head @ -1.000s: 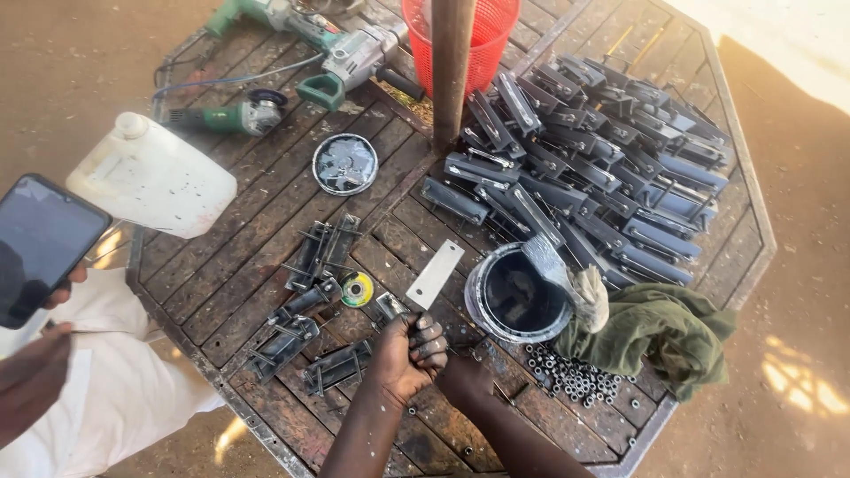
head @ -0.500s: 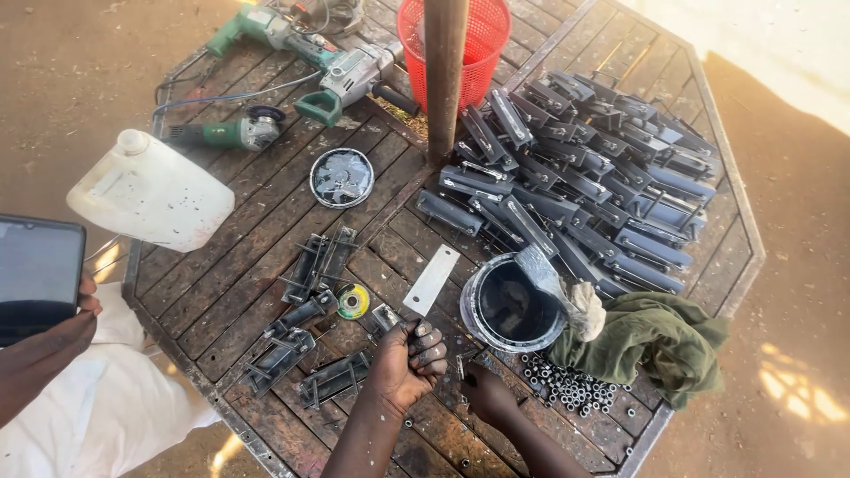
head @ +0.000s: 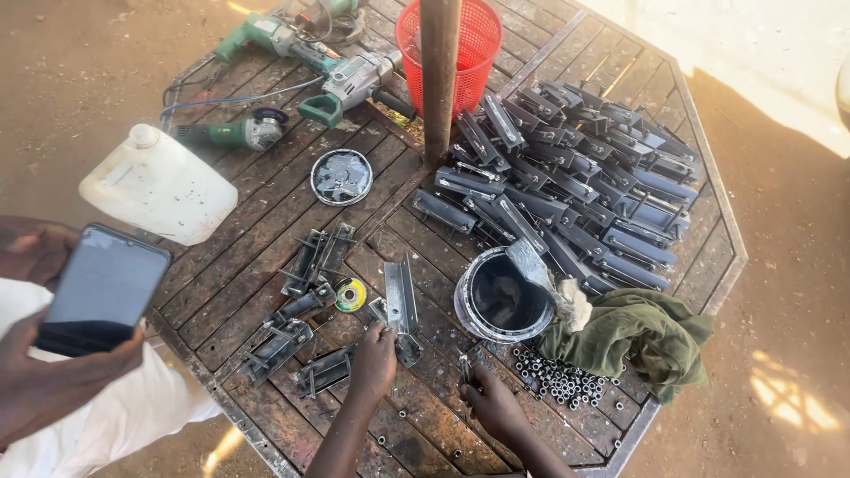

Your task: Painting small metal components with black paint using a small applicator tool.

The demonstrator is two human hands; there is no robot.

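White plastic jug [head: 159, 184] lying on its side at table's [head: 266, 221] left edge; red mesh basket [head: 460, 44] at top behind a rusty pole [head: 440, 80]; small yellow-green tape roll [head: 351, 294] near centre. Left hand [head: 374, 361] palm down, fingers pinched on lower end of a flat metal bracket [head: 401, 296] standing tilted on slats. Right hand [head: 494, 405] curled around a small metal piece [head: 466, 368], just beside loose nuts [head: 560, 381].

Sunlit dirt ground [head: 106, 80] around slatted wooden table [head: 266, 221]
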